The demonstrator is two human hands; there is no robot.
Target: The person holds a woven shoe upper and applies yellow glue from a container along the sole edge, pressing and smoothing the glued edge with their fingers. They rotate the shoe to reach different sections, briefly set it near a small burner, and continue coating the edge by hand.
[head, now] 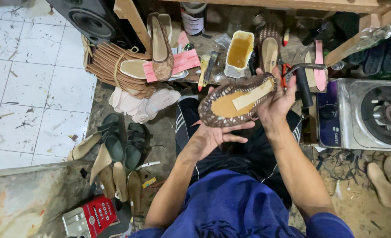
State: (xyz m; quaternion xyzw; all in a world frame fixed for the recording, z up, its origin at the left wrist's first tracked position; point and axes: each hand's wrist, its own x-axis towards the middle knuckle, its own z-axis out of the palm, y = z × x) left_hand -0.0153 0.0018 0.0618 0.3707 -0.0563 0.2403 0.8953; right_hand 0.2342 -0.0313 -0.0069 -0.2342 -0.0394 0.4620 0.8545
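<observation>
Our left hand (211, 136) cups patterned shoe (236, 100) from below | our right hand (278, 102) grips its heel, centre frame | glue tub (239, 52) above

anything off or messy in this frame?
The shoe held sole-up between the left hand and right hand has no outsole: bare tan insole board with a pale strip lying askew across it. The glue tub behind is smeared and dripping. Scraps litter the floor.
</observation>
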